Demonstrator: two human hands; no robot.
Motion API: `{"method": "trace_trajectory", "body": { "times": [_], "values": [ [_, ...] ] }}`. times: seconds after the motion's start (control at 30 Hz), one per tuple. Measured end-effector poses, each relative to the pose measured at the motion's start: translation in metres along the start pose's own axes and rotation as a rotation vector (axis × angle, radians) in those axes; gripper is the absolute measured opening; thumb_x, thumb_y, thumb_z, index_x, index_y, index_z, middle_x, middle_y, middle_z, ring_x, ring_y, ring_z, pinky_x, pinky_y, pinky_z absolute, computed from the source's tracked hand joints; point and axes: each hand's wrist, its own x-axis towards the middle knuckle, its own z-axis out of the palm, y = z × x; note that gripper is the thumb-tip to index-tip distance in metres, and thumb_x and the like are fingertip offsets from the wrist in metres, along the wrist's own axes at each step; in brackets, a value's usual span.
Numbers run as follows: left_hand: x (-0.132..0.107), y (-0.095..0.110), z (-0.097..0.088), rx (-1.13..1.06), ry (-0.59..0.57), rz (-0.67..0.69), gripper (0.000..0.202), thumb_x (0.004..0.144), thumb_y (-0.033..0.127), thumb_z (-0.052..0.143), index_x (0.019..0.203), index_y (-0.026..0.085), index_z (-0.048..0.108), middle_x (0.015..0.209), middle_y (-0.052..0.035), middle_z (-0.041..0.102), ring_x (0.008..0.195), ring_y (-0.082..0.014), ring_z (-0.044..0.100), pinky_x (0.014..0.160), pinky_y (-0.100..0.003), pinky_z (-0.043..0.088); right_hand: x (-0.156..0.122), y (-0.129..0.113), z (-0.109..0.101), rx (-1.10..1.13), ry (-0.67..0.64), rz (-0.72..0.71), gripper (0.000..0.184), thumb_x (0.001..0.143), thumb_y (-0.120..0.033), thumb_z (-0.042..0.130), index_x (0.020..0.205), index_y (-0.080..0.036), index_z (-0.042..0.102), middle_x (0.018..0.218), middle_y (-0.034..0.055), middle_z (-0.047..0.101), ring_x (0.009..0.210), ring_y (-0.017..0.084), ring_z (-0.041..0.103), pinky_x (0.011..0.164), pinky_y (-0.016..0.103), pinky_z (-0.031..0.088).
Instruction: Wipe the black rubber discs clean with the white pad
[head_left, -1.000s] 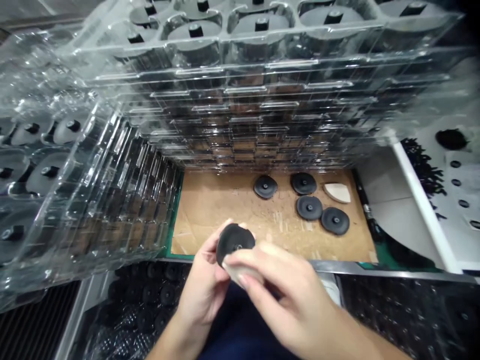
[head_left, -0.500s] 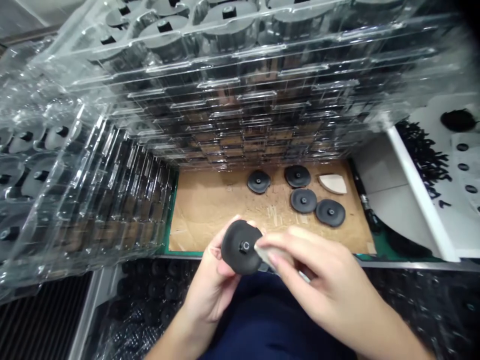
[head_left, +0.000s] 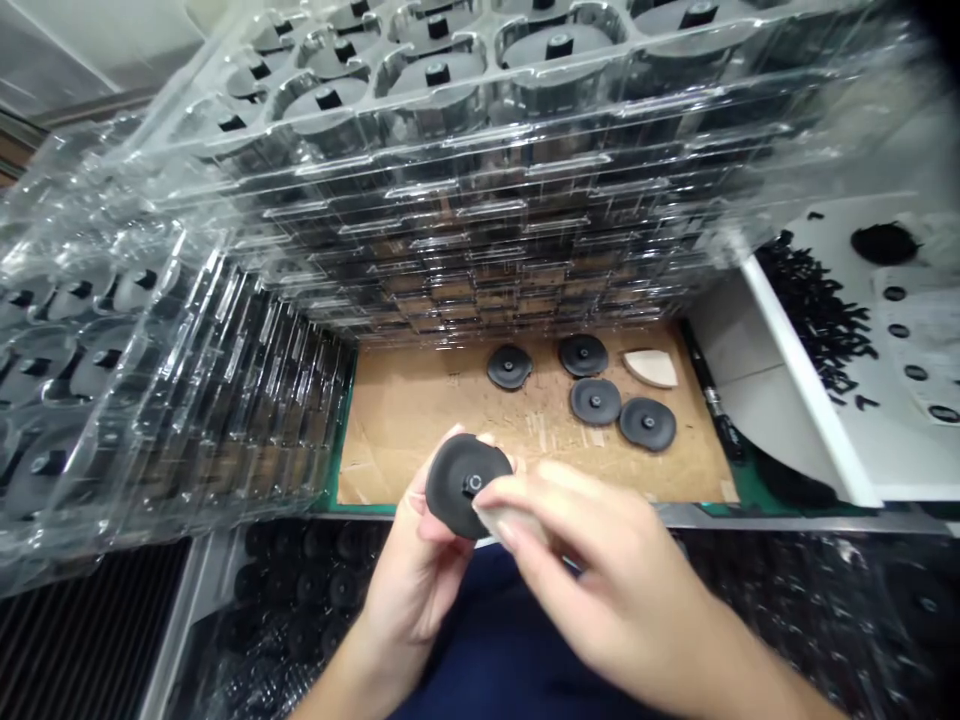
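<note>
My left hand is closed around the edge of a round black disc, tilted so its hollow face with the central stud shows. In my right hand a pale wedge-like pad is pinched between thumb and fingers. The pad's tip meets the disc's face just below the stud; most of the pad is hidden by my fingers. Beyond my hands, several similar black discs lie stud up on a sheet of brown cardboard. A cream pointed piece rests at the cardboard's right.
Tall stacks of clear plastic trays holding black discs rise ahead, with more trays at the left. A white partition stands at the right, beside a heap of small black parts. More dark parts lie below the bench edge.
The pad's tip has moved from the right of the stud to just below it. My left hand keeps its hold on the disc. The whole view has shifted slightly.
</note>
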Motion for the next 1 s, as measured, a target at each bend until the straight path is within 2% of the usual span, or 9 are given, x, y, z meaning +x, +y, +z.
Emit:
{"method": "trace_trajectory", "body": {
  "times": [0.1, 0.27, 0.33, 0.43, 0.5, 0.6, 0.73, 0.87, 1.0],
  "values": [
    [0.0, 0.0, -0.002, -0.018, 0.012, 0.034, 0.057, 0.069, 0.02, 0.074, 0.123, 0.028, 0.057, 0.113, -0.0047, 0.069, 0.103, -0.0172, 0.063, 0.086, -0.022, 0.051, 0.0, -0.005, 0.001, -0.025, 0.004, 0.096, 0.018, 0.087, -0.013, 0.051, 0.097, -0.018, 0.065, 0.084, 0.0018, 0.067, 0.072, 0.012, 0.063, 0.065, 0.021, 0.049],
    [0.001, 0.002, -0.003, -0.069, -0.048, 0.037, 0.06, 0.071, 0.022, 0.073, 0.127, 0.031, 0.053, 0.115, -0.0035, 0.068, 0.101, -0.0181, 0.064, 0.083, -0.023, 0.053, 0.006, -0.006, 0.008, 0.122, -0.066, -0.013, 0.02, 0.088, -0.014, 0.049, 0.1, -0.017, 0.065, 0.087, 0.0029, 0.068, 0.076, 0.012, 0.064, 0.068, 0.022, 0.05],
    [0.002, 0.003, -0.005, -0.11, -0.005, 0.076, 0.058, 0.071, 0.029, 0.074, 0.125, 0.031, 0.055, 0.116, -0.0033, 0.067, 0.1, -0.0171, 0.064, 0.082, -0.022, 0.054, 0.009, 0.015, 0.014, 0.12, -0.028, 0.09, 0.018, 0.088, -0.02, 0.051, 0.097, -0.021, 0.066, 0.092, 0.001, 0.07, 0.079, 0.012, 0.065, 0.067, 0.021, 0.051],
    [0.005, 0.004, -0.008, -0.169, 0.083, 0.116, 0.061, 0.066, 0.036, 0.076, 0.124, 0.03, 0.056, 0.116, -0.004, 0.067, 0.099, -0.019, 0.065, 0.085, -0.026, 0.055, 0.006, 0.064, 0.028, -0.085, 0.122, 0.238, 0.021, 0.088, -0.027, 0.05, 0.101, -0.022, 0.065, 0.095, 0.0035, 0.07, 0.076, 0.016, 0.064, 0.065, 0.026, 0.052],
    [0.006, 0.006, -0.01, -0.193, 0.115, 0.122, 0.063, 0.065, 0.035, 0.077, 0.124, 0.03, 0.056, 0.119, -0.0044, 0.066, 0.1, -0.0209, 0.065, 0.089, -0.031, 0.054, -0.003, 0.094, 0.042, -0.18, 0.16, 0.265, 0.026, 0.086, -0.031, 0.051, 0.105, -0.02, 0.063, 0.1, 0.0082, 0.068, 0.085, 0.022, 0.063, 0.074, 0.036, 0.051],
    [0.007, 0.008, -0.012, -0.229, 0.141, 0.129, 0.064, 0.065, 0.03, 0.078, 0.124, 0.03, 0.056, 0.123, -0.0049, 0.064, 0.104, -0.0223, 0.064, 0.093, -0.035, 0.053, -0.024, 0.118, 0.066, -0.284, 0.229, 0.268, 0.036, 0.084, -0.035, 0.053, 0.114, -0.016, 0.059, 0.117, 0.0166, 0.058, 0.11, 0.032, 0.051, 0.093, 0.051, 0.04],
    [0.009, 0.01, -0.014, -0.262, 0.172, 0.117, 0.067, 0.068, 0.014, 0.075, 0.128, 0.032, 0.051, 0.126, -0.0042, 0.062, 0.106, -0.022, 0.063, 0.096, -0.036, 0.05, -0.039, 0.124, 0.085, -0.368, 0.278, 0.269, 0.035, 0.082, -0.039, 0.06, 0.109, -0.018, 0.062, 0.117, 0.016, 0.057, 0.11, 0.034, 0.047, 0.094, 0.055, 0.035],
    [0.011, 0.011, -0.017, -0.282, 0.17, 0.12, 0.071, 0.07, 0.006, 0.07, 0.131, 0.035, 0.046, 0.126, -0.0032, 0.062, 0.104, -0.021, 0.064, 0.097, -0.037, 0.05, -0.026, 0.123, 0.079, -0.361, 0.273, 0.229, 0.024, 0.083, -0.037, 0.06, 0.097, -0.02, 0.068, 0.102, 0.0124, 0.063, 0.098, 0.03, 0.052, 0.089, 0.052, 0.04],
    [0.014, 0.01, -0.021, -0.282, 0.131, 0.159, 0.065, 0.07, 0.012, 0.072, 0.128, 0.031, 0.05, 0.121, -0.0035, 0.065, 0.105, -0.021, 0.064, 0.09, -0.032, 0.053, -0.005, 0.085, 0.062, -0.24, 0.194, 0.133, 0.026, 0.088, -0.034, 0.053, 0.106, -0.023, 0.068, 0.1, 0.0077, 0.063, 0.092, 0.021, 0.06, 0.081, 0.036, 0.051]
  ]
}}
